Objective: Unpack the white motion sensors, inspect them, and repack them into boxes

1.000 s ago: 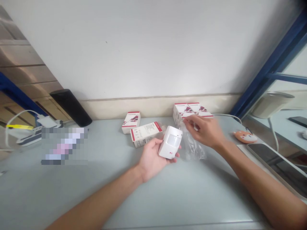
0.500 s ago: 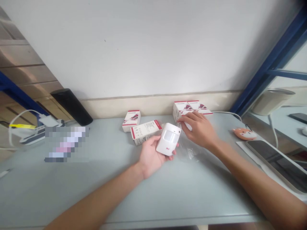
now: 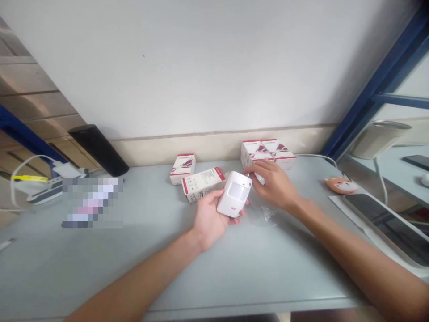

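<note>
My left hand (image 3: 209, 217) holds a white motion sensor (image 3: 234, 194) with a frosted lens and a small red logo, raised just above the grey table (image 3: 167, 259). My right hand (image 3: 273, 183) rests beside the sensor's top right corner, fingers curled over a small white piece I cannot make out. A clear plastic bag (image 3: 264, 212) lies flat on the table under my right wrist. Behind my hands, one red-and-white box (image 3: 201, 184) lies on its side, with another box (image 3: 182, 168) to its left.
Two more red-and-white boxes (image 3: 268, 152) stand by the wall at the back. A black cylinder (image 3: 98, 150) and a white power strip (image 3: 50, 183) sit at the left. An orange animal-shaped toy (image 3: 338, 184) and a tablet (image 3: 385, 226) lie at the right.
My right hand has lowered the plastic bag onto the table and moved in toward the sensor's top. The left hand has kept hold of the sensor with little movement.
</note>
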